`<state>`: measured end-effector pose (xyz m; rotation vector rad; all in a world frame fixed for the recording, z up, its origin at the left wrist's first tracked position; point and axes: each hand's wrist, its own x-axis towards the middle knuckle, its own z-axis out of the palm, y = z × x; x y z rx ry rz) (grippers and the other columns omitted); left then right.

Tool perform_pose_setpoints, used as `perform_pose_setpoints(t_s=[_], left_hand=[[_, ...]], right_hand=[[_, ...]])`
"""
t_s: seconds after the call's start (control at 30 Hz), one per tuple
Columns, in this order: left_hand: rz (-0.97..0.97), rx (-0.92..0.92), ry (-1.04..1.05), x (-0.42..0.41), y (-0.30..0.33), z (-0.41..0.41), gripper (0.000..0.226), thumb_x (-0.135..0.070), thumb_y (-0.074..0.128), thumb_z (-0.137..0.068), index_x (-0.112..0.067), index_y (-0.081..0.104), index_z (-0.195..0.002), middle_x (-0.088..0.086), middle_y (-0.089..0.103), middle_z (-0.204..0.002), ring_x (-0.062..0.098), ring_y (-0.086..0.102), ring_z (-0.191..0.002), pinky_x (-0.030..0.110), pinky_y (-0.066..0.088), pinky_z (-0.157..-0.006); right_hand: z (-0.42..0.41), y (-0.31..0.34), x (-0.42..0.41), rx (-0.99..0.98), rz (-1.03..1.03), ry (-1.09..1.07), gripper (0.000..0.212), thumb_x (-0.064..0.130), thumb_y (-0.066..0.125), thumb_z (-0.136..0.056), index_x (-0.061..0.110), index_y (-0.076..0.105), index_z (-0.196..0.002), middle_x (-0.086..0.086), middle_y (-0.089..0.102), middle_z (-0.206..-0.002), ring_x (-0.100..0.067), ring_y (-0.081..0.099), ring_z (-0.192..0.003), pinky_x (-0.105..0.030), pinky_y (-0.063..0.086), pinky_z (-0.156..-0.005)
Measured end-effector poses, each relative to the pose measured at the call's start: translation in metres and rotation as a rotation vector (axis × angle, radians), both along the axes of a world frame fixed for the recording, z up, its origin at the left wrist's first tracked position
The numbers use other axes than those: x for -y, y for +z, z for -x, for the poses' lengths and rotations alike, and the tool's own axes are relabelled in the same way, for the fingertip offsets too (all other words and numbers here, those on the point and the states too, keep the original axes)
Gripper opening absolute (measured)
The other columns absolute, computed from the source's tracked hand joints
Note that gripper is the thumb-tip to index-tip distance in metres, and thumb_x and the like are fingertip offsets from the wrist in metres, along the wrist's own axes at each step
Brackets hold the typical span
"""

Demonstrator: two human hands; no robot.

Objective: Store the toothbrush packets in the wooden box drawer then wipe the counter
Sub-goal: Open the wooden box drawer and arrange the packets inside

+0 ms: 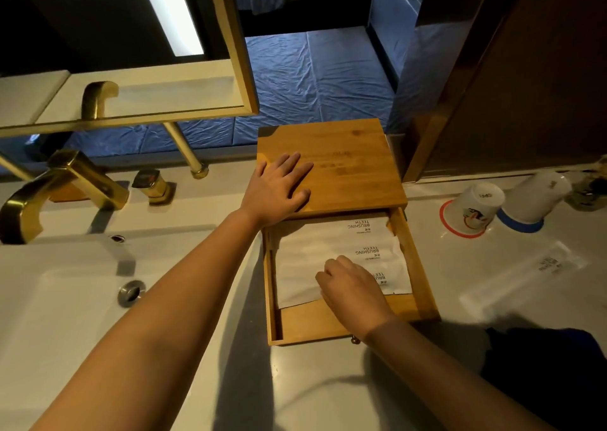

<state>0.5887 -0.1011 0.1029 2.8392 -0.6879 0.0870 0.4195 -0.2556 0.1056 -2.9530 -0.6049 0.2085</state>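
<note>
White packets (331, 250) in drawer (423, 266) read "BRUSHING TEETH".

Pale rectangular wooden box (331, 168) right of sink (65, 286); white paper toothbrush packets (328, 250) in its pulled-out drawer (308, 324); two upturned cups (473, 210) further right.

Gold-framed mirror (131, 53), white sink (65, 283), blue-covered floor (312, 79)

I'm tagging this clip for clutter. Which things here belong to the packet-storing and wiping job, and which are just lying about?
Job:
wooden box
open drawer
packets in drawer
packet on the counter
left hand
right hand
counter

Lying about:
two upturned cups
gold faucet
sink
</note>
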Motion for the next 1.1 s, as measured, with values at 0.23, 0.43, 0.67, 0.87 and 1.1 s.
perform_pose_setpoints(t_s=[0.23, 0.43, 0.67, 0.87, 1.1], left_hand=[[0.003, -0.019, -0.011, 0.005, -0.004, 0.003, 0.059, -0.052, 0.028, -0.088, -0.035, 0.027, -0.144, 0.0, 0.022, -0.157, 0.02, 0.015, -0.146, 0.047, 0.009, -0.115], [0.001, -0.006, -0.007, 0.001, 0.0, 0.0, 0.059, -0.052, 0.028, -0.088, -0.034, 0.028, -0.144, 0.001, 0.022, -0.157, 0.02, 0.015, -0.146, 0.048, 0.01, -0.115], [-0.014, -0.003, -0.007, 0.0, 0.001, 0.0, 0.06, -0.052, 0.028, -0.088, -0.034, 0.027, -0.145, 0.0, 0.022, -0.157, 0.02, 0.015, -0.146, 0.046, 0.01, -0.115], [-0.019, 0.007, -0.012, 0.0, -0.002, -0.002, 0.059, -0.054, 0.028, -0.089, -0.035, 0.026, -0.145, 0.0, 0.022, -0.157, 0.02, 0.016, -0.146, 0.046, 0.011, -0.115], [-0.047, -0.004, -0.002, -0.001, -0.004, -0.003, 0.06, -0.056, 0.024, -0.089, -0.039, 0.021, -0.146, -0.002, 0.02, -0.158, 0.019, 0.014, -0.146, 0.048, 0.011, -0.115]], right_hand=[[0.043, 0.002, 0.018, -0.241, 0.057, -0.172, 0.061, 0.063, 0.02, -0.089, 0.039, 0.011, -0.144, -0.005, 0.007, -0.159, -0.033, 0.003, -0.145, -0.05, 0.007, -0.115], [0.051, 0.002, 0.012, -0.353, 0.139, -0.236, 0.067, 0.071, 0.014, -0.084, 0.042, 0.007, -0.144, -0.007, 0.002, -0.159, -0.041, 0.004, -0.143, -0.057, 0.006, -0.113], [0.047, 0.003, 0.011, -0.421, 0.122, -0.25, 0.069, 0.071, 0.011, -0.083, 0.04, 0.01, -0.144, -0.007, -0.004, -0.159, -0.041, -0.002, -0.143, -0.057, 0.006, -0.113], [0.048, 0.009, 0.023, -0.399, 0.02, -0.262, 0.065, 0.067, 0.017, -0.087, 0.04, 0.005, -0.144, -0.001, 0.001, -0.16, -0.032, 0.003, -0.145, -0.055, 0.009, -0.113], [0.064, 0.024, 0.105, 0.225, -0.24, -0.358, 0.039, 0.038, 0.045, -0.092, 0.013, 0.064, -0.114, -0.006, 0.07, -0.113, -0.019, 0.067, -0.098, -0.034, 0.057, -0.083]])
